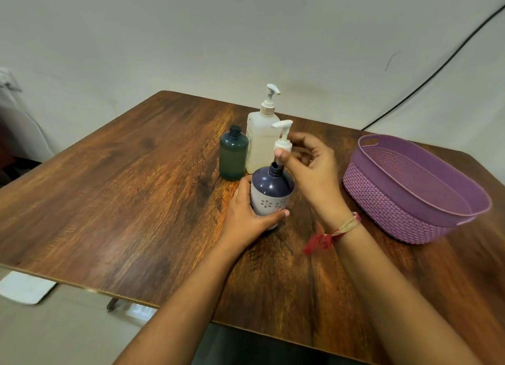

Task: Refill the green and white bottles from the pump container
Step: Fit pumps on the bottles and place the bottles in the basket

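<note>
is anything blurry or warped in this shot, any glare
Head view: the red wrist thread smears with motion blur, while the green bottle and pump container look fairly sharp. Head view: the wide-angle lens bows the table edges. A soft sheen lies on the wood at front left. Lighting is even, and shadows are faint.

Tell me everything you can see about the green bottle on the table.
The green bottle is a round, translucent, plastic-looking bottle with a darker shoulder and a short threaded neck. It has no cap, so the mouth is open. It stands upright on the wooden table, just left of the pump container. Nobody holds it.
</note>
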